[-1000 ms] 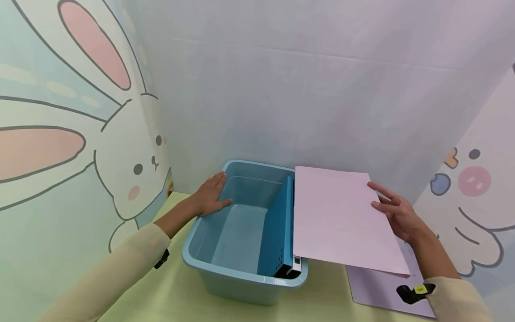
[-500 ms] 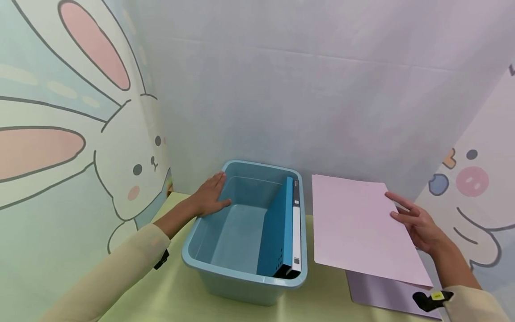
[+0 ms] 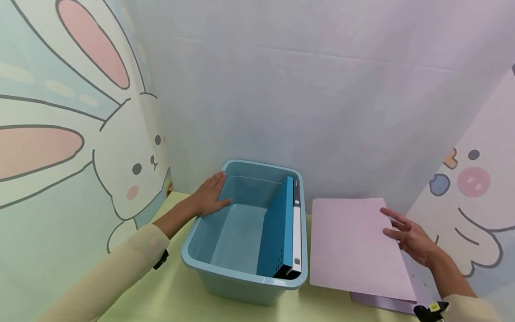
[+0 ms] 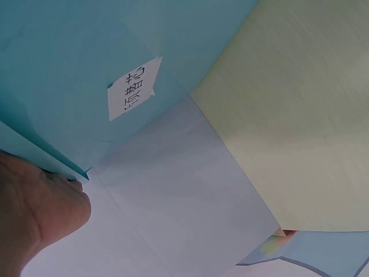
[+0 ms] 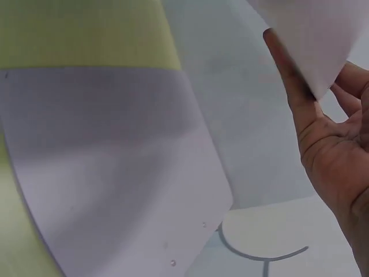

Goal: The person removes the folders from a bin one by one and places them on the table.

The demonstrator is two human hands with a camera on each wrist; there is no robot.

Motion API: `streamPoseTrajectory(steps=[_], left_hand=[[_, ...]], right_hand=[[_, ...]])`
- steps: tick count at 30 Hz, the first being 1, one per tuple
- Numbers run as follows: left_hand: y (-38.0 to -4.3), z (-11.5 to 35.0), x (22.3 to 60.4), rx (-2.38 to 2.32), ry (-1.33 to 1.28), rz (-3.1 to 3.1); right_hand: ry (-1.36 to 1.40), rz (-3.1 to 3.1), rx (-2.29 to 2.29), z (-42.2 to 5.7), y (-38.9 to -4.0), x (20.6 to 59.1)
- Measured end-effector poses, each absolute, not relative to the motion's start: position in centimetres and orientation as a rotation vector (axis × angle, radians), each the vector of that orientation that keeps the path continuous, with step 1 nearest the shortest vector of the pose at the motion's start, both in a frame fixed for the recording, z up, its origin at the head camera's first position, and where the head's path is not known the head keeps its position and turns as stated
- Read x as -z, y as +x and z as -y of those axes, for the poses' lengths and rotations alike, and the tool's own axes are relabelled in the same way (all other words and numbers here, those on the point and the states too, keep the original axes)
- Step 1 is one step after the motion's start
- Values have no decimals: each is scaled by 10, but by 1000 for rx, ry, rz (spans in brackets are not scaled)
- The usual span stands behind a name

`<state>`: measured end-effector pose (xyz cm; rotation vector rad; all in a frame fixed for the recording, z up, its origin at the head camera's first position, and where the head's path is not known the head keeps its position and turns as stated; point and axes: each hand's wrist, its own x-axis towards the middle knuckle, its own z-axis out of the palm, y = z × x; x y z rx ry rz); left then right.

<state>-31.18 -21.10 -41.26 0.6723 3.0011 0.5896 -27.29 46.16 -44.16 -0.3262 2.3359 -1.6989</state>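
My left hand [image 3: 208, 197] rests on the left rim of a light blue plastic bin [image 3: 241, 288], its fingers extended over the edge. In the right part of the bin stand a blue binder [image 3: 277, 228] and a white-and-black binder [image 3: 297, 235], side by side. To the right of the bin, my right hand [image 3: 410, 238] pinches the right edge of a flat pink folder [image 3: 356, 248] between thumb and fingers. Below that folder lies a lilac folder [image 5: 109, 156] with small metal rivets, mostly covered in the head view.
A pale green tabletop [image 3: 169, 286] carries the bin and the lilac folder. A grey cloth backdrop [image 3: 297, 98] hangs close behind. On the bin's outer wall, the left wrist view shows a white label [image 4: 135, 89] with handwriting.
The right hand has carried the pink folder rightward off the bin, then lowered it towards the lilac folder, uncovering the white-and-black binder. The left hand has stayed on the rim.
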Motion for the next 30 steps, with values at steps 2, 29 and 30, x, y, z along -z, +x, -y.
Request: streamPoseTrajectory(steps=[2,29,30], left_hand=[[-311,211,412,-584,674,-3001],[-312,211,413,-648,697,-2995],[-312,211,413,-650,696,-2996]], right_hand=[[-303,-2399,1619,-461,-272,452],[187,-2978,891,-465,-266,525],[204,-2988,872,-466,-266,527]])
